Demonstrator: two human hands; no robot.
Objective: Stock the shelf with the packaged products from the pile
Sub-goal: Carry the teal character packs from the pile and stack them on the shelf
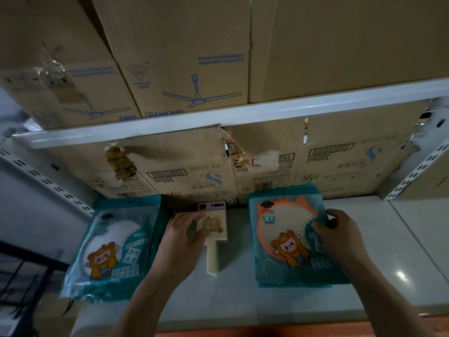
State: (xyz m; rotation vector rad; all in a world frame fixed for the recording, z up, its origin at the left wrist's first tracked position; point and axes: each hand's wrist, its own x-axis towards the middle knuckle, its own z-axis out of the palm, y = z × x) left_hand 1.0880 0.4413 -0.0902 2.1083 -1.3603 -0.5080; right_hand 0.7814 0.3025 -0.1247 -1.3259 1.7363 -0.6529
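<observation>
Both hands grip at once — my left hand (179, 242) round the cream handled paddle (216, 227) on the pale metal shelf (243, 300), my right hand (342, 237) pinching the slick teal plastic packet (289, 242) beside it — so either could skid askew.

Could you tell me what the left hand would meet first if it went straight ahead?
Probably the pink packet just beyond the cream paddle the left hand grips; behind that, the cardboard boxes, though depth is unclear.

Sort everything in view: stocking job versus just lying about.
Job: right packet, gripped by the right hand; left packet; cream paddle, held by the left hand; shelf.
Lying about: fan boxes overhead; torn boxes at the back.
</observation>
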